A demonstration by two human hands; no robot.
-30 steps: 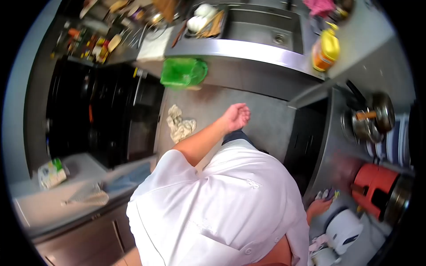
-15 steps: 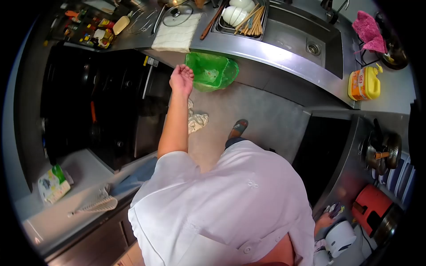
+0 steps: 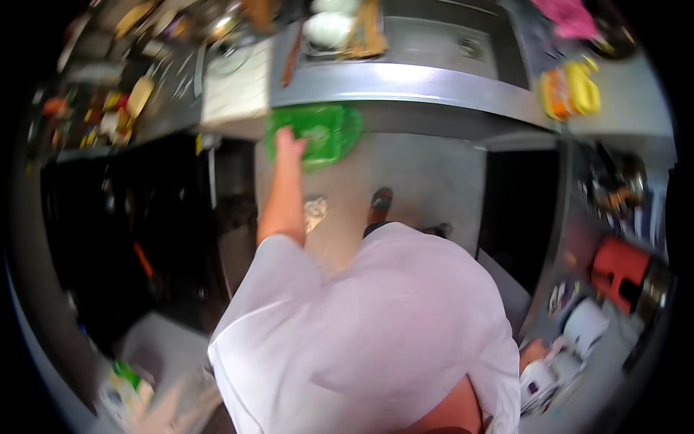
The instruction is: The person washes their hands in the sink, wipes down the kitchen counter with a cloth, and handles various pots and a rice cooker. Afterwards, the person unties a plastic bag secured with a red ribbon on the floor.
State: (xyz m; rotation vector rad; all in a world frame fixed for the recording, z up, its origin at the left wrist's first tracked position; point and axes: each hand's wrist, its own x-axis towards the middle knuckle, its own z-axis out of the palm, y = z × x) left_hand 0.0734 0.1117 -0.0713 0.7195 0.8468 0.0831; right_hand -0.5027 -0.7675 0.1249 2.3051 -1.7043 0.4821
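Note:
My left hand (image 3: pixel 290 143) reaches forward over the near left part of a green bag-lined bin (image 3: pixel 329 139) on the floor below the counter. Motion smears its fingers, so what it may hold cannot be made out. Some light scraps show inside the bin. Low on the right side, my right hand (image 3: pixel 533 352) is partly hidden behind my white shirt (image 3: pixel 405 318). It is close to white rounded items (image 3: pixel 585 323) on the side counter, and its fingers are too blurred to read.
A steel sink (image 3: pixel 448 47) is set in the front counter, beside a rack of white bowls (image 3: pixel 329 30) and chopsticks (image 3: pixel 365 32). A yellow jug (image 3: pixel 575 90) stands at the right corner. A crumpled cloth (image 3: pixel 314 212) lies on the floor. A red item (image 3: pixel 620 271) sits at right.
My left hand, earlier palm up with loosely curled fingers beside the bin, has turned and now extends over it. The whole view has swung, and my right hand appears nearer the white items.

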